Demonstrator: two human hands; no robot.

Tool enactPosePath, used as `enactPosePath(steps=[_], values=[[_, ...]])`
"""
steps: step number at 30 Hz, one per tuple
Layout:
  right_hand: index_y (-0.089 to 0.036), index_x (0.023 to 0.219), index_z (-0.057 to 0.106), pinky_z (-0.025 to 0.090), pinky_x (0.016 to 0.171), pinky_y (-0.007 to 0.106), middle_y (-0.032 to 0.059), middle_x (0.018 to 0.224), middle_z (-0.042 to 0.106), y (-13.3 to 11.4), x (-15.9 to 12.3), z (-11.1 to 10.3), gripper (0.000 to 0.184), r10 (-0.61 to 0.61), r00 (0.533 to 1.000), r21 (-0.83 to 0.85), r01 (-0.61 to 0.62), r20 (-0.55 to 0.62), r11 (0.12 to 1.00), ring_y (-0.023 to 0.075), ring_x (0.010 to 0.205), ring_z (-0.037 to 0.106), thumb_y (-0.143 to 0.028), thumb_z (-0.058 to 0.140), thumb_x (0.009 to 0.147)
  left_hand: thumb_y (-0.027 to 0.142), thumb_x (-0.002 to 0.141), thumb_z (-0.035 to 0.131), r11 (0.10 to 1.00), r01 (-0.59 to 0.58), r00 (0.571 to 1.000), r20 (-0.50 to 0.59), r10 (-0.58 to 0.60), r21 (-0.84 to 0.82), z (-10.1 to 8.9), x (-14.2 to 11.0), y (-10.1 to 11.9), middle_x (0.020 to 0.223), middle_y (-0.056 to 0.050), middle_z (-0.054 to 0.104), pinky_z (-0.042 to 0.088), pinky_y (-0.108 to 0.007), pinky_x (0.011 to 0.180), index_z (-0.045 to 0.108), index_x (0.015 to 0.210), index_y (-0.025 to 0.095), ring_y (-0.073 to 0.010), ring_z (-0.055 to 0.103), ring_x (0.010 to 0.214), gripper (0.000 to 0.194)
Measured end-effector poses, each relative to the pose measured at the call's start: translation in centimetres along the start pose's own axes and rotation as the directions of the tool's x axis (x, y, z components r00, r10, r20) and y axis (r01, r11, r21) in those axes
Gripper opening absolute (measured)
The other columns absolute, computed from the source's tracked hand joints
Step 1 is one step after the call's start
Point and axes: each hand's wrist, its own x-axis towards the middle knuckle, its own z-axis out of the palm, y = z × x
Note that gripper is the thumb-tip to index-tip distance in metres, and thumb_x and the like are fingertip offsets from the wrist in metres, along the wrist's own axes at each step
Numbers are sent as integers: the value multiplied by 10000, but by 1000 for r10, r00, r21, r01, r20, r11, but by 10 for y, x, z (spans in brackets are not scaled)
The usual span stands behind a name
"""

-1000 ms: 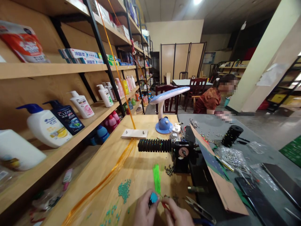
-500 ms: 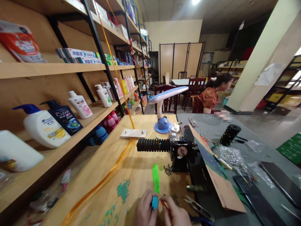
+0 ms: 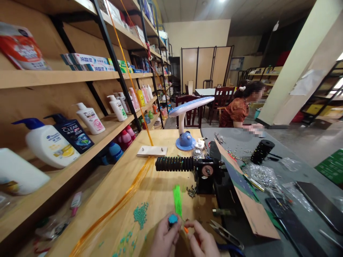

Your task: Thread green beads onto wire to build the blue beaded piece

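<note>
Near the bottom of the view, my left hand (image 3: 165,235) is closed around a small dark piece with a bright blue scalloped top (image 3: 173,218). My right hand (image 3: 201,240), just beside it, pinches a small orange-red piece (image 3: 186,230) whose kind I cannot make out. Both hands' fingertips are close together. Bright green strands (image 3: 177,200) lie on the wood directly beyond my fingers. Left of my hands is a pile of small teal beads (image 3: 140,215), with more scattered nearer me.
A black ribbed roller (image 3: 174,164) juts left from a black machine (image 3: 205,176). Orange threads (image 3: 118,200) run through a white clamp plate (image 3: 152,151). Thread snips (image 3: 227,235) lie at right, near a slanted cardboard strip (image 3: 250,200). Behind stands a blue lamp (image 3: 185,141); a person sits beyond.
The blue-topped piece has shifted slightly up and left in my left hand. My right fingers have opened out somewhat, showing more of the orange-red piece.
</note>
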Motion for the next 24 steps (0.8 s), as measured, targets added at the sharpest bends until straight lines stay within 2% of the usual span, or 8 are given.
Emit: enactPosePath(steps=[2,4,7,11,15,20,22,24], values=[[-199,1054,642,195,437,201,-108,528,359,-3,2,-1,629,69,996,249,-82,61,965,76,458,261,-779,528,838,768,600,733,997,-17,997,72,22,-71,-1,2,-2,563,102,433,277,-231,484,544,680,216,-84,338,473,589],[-213,1026,613,201,409,173,-129,498,362,-5,5,3,608,131,988,468,-153,80,870,53,413,249,-769,631,778,762,615,734,993,-18,995,98,29,-114,-1,4,-7,579,101,449,242,-229,474,535,693,207,-72,327,466,594],[-207,964,615,185,383,147,-141,445,380,-9,6,10,603,186,981,623,-178,53,762,25,371,236,-726,758,692,755,600,752,991,2,994,104,12,-135,1,6,-11,588,103,452,214,-230,468,542,709,195,-63,328,464,608],[-190,955,641,192,370,136,-139,401,383,-15,4,17,616,244,970,675,-176,-6,716,28,349,267,-699,808,651,748,583,767,991,32,991,137,-14,-132,2,4,-11,553,117,417,214,-229,470,559,710,187,-59,316,462,612],[-189,969,645,223,372,136,-128,410,415,-16,1,19,620,247,969,674,-161,-33,721,36,349,304,-701,803,657,706,571,810,975,89,987,147,-59,-204,3,2,-13,559,107,458,236,-218,474,586,729,176,-56,346,466,597],[-188,1003,642,249,391,149,-128,416,414,-13,-2,20,628,203,978,626,-125,-55,770,36,356,302,-727,753,700,674,515,862,921,165,984,122,-130,-352,5,4,-18,575,92,502,101,-217,431,572,717,167,-26,291,415,618],[-187,1007,643,261,399,159,-124,422,411,-13,-2,19,623,174,982,608,-94,-74,789,44,363,328,-727,742,713,691,505,855,926,144,988,101,-116,-350,7,4,-15,560,96,486,105,-217,433,574,719,167,-30,288,419,632],[-186,1009,644,259,405,167,-121,430,411,-14,-1,18,615,157,983,602,-71,-93,796,53,371,347,-719,743,719,717,535,824,956,86,994,91,-63,-280,8,2,-10,530,101,455,151,-219,441,580,717,169,-46,304,436,627]])
